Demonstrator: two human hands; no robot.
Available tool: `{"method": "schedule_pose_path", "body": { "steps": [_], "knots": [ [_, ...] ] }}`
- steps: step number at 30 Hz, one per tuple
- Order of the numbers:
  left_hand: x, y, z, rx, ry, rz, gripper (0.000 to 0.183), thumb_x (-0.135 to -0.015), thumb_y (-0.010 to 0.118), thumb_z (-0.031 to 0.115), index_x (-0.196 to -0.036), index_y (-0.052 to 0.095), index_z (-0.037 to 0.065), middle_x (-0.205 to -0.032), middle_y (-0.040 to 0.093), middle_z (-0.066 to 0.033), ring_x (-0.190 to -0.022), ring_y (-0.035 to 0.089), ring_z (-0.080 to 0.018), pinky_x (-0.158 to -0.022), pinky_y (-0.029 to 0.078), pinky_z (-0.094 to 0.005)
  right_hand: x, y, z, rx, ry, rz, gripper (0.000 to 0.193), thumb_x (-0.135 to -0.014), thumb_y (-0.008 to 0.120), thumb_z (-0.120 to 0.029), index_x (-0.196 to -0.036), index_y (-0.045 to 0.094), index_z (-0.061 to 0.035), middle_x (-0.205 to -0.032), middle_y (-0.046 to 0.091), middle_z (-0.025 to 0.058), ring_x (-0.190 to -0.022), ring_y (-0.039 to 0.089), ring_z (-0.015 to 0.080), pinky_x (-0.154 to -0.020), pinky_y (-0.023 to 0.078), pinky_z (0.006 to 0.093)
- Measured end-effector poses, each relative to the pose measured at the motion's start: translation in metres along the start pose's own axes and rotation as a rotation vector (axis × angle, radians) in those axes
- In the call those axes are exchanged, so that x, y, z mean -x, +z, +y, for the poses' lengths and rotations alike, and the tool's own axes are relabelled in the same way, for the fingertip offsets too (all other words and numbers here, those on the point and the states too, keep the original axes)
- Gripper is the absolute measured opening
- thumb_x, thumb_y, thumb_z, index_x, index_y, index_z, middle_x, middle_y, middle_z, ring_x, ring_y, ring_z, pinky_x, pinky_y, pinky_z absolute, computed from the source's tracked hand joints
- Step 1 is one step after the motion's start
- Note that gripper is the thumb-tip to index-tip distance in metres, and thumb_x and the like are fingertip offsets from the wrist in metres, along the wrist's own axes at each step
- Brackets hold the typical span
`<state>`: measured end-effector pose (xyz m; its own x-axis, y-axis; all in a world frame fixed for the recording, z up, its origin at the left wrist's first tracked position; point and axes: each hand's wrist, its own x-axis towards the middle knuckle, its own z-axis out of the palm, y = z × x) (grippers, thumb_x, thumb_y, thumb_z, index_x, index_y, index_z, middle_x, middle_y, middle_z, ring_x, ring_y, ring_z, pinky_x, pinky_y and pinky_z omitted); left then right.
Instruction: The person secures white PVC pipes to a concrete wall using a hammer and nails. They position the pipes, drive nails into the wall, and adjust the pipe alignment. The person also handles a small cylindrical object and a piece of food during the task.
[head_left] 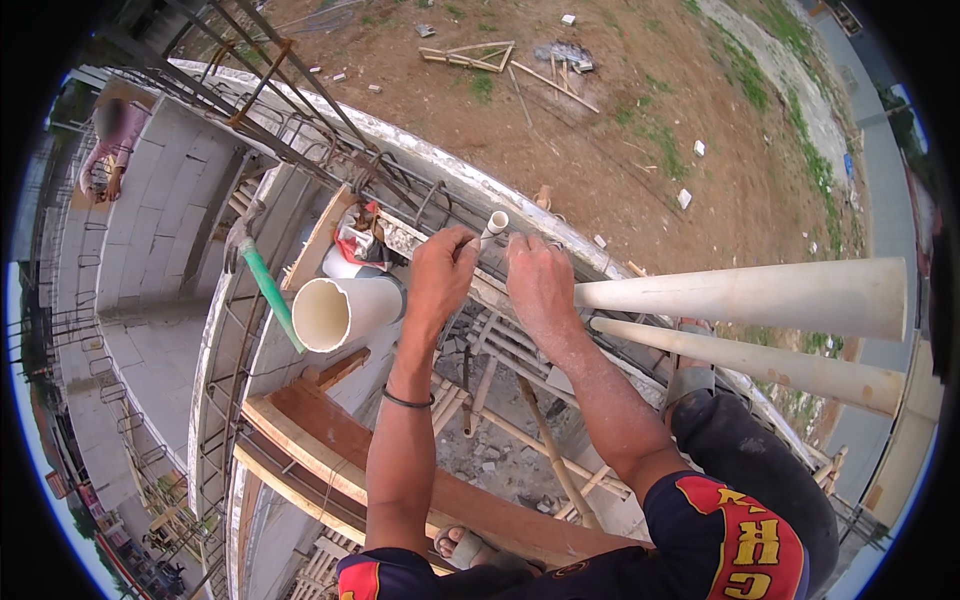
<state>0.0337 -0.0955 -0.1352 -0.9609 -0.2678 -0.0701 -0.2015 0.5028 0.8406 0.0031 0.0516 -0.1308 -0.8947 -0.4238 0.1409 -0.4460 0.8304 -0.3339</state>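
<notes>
My left hand [445, 270] and my right hand [540, 278] reach forward over the top of the wall, one on each side of a thin white pipe [497, 222] that stands tilted with its open end up. The fingers of both hands are curled closed. Whatever they pinch is hidden or too small to name. Left of my left forearm lies a wide cream pipe [350, 312] with a rough-edged open mouth. Beyond it a hammer with a green handle [268, 290] hangs head-up against the wall's edge.
Two long white pipes, a thick one [750, 297] and a thinner one [750, 362], jut out to the right. Steel rebar [300, 90] rises at the upper left. Below me are wooden formwork boards [330, 470] and a bamboo scaffold [545, 440]. Another person [105, 160] is far left.
</notes>
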Motion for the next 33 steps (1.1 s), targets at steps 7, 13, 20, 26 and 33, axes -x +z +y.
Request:
{"method": "schedule_pose_path", "body": {
  "steps": [7, 13, 20, 26, 33],
  "knots": [
    [0.007, 0.011, -0.002, -0.100, 0.035, 0.140, 0.014, -0.088, 0.063, 0.013, -0.089, 0.065, -0.001, -0.077, 0.062, -0.0137, -0.064, 0.056, -0.0226, -0.063, 0.046, -0.0328, 0.020, 0.030, -0.008, -1.030, 0.581, -0.243, 0.018, -0.095, 0.053, -0.014, -0.104, 0.064, -0.0036, -0.068, 0.064, 0.0126, -0.064, 0.063, 0.0308, -0.064, 0.049, 0.0427],
    [0.018, 0.040, -0.054, 0.078, 0.121, 0.299, 0.008, -0.089, 0.058, 0.008, -0.092, 0.061, 0.001, -0.083, 0.061, -0.0170, -0.074, 0.059, -0.0337, -0.065, 0.045, -0.0404, 0.016, 0.057, 0.012, -0.576, 0.133, 0.083, 0.014, -0.090, 0.059, -0.014, -0.096, 0.069, -0.0063, -0.080, 0.062, 0.0118, -0.070, 0.061, 0.0317, -0.064, 0.046, 0.0415],
    [0.067, 0.064, -0.065, -0.577, 0.043, 0.402, 0.005, -0.086, 0.058, 0.006, -0.089, 0.056, 0.001, -0.082, 0.056, -0.0157, -0.081, 0.055, -0.0359, -0.069, 0.046, -0.0463, 0.005, 0.060, 0.020, -0.219, 0.150, -0.188, 0.014, -0.087, 0.062, -0.017, -0.090, 0.071, -0.0075, -0.090, 0.064, 0.0149, -0.084, 0.065, 0.0363, -0.074, 0.051, 0.0477],
    [0.060, 0.089, -0.056, -0.373, -0.428, 0.428, 0.017, -0.093, 0.056, 0.013, -0.086, 0.060, -0.001, -0.084, 0.062, -0.0237, -0.078, 0.061, -0.0423, -0.070, 0.046, -0.0511, -0.003, 0.062, 0.020, -0.161, 0.118, -0.234, 0.014, -0.088, 0.062, -0.018, -0.089, 0.070, -0.0065, -0.091, 0.064, 0.0158, -0.083, 0.065, 0.0384, -0.072, 0.052, 0.0487],
    [0.050, 0.099, -0.061, 0.104, -0.724, 0.525, 0.041, -0.097, 0.050, 0.026, -0.081, 0.064, -0.009, -0.074, 0.064, -0.0271, -0.073, 0.061, -0.0420, -0.069, 0.043, -0.0504, 0.008, 0.056, 0.010, -0.178, 0.125, -0.216, 0.012, -0.087, 0.061, -0.011, -0.090, 0.064, 0.0000, -0.090, 0.062, 0.0200, -0.081, 0.066, 0.0403, -0.071, 0.054, 0.0477]
  ]
}}
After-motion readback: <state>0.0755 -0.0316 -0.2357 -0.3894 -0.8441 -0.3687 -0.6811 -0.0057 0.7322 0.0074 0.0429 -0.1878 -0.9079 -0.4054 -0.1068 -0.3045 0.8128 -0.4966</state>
